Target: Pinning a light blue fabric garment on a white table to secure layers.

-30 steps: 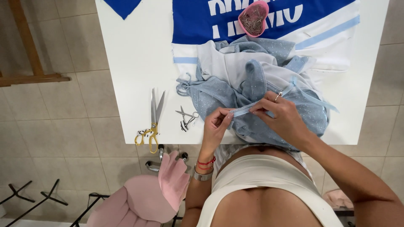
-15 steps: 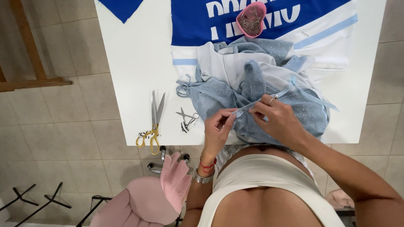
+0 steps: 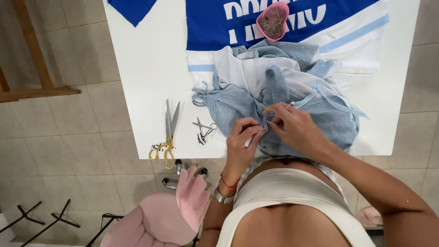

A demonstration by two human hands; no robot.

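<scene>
1. Both hands are in at the near edge of the white bench [image 3: 137, 82], working the light blue sparkly garment [image 3: 238, 107] that lies bunched in front of the person.
2. Left hand [image 3: 242, 142]: the grip is pinched narrow on a fold of the blue fabric, thumb and fingertips closed on its edge.
3. Right hand [image 3: 295, 130]: the grip is also narrow, fingertips meeting the left hand's at the same fold, a ring showing on one finger. Whether a pin or needle sits between them is too small to tell.
4. Judging progress: the garment looks mid-work. It is crumpled, not laid flat, and a pale blue ribbon strap [image 3: 338, 105] trails loose to the right of the garment.
5. Left of the garment, the small thread snips [image 3: 204, 129] and the gold-handled scissors [image 3: 168, 132] lie untouched.
6. Beyond the garment, the pink heart-shaped pin dish [image 3: 273, 20] rests on a blue and white cloth [image 3: 215, 23], full of pins.
</scene>
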